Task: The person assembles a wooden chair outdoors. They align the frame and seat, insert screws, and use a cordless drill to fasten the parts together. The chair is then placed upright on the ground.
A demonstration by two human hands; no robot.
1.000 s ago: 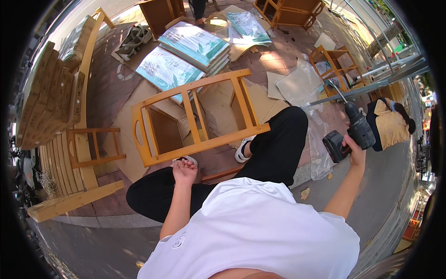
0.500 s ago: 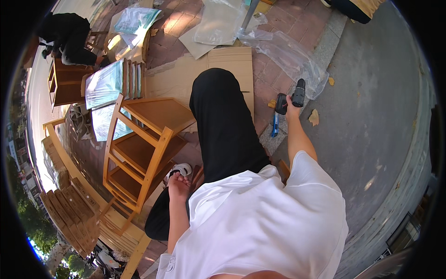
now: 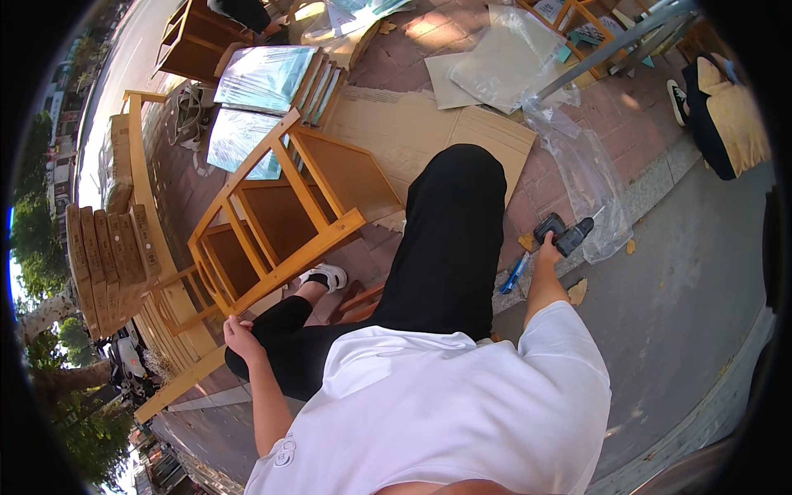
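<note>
My right hand (image 3: 546, 251) grips a black cordless drill (image 3: 571, 237) low over the kerb, its bit tilted to the far right. A blue utility knife (image 3: 515, 274) lies on the ground just left of that hand. My left hand (image 3: 242, 337) is closed, fingers curled, beside the near end of an orange-brown wooden shelf unit (image 3: 318, 244). Whether it touches the wood, or holds something small, I cannot make out. The unit stands tilted to the left of my knee, its slatted side frame facing me.
Flattened cardboard (image 3: 388, 124) and clear plastic wrap (image 3: 590, 177) cover the paving ahead. Wrapped panels (image 3: 268, 78) are stacked beyond the unit. A wooden bench (image 3: 148, 198) with brown cartons (image 3: 107, 264) is at left. Another person (image 3: 718, 115) is at far right.
My view has turned, shifting the scene. My left hand has moved left, from beside my shoe to the shelf unit's near end. The drill has swung to point further right.
</note>
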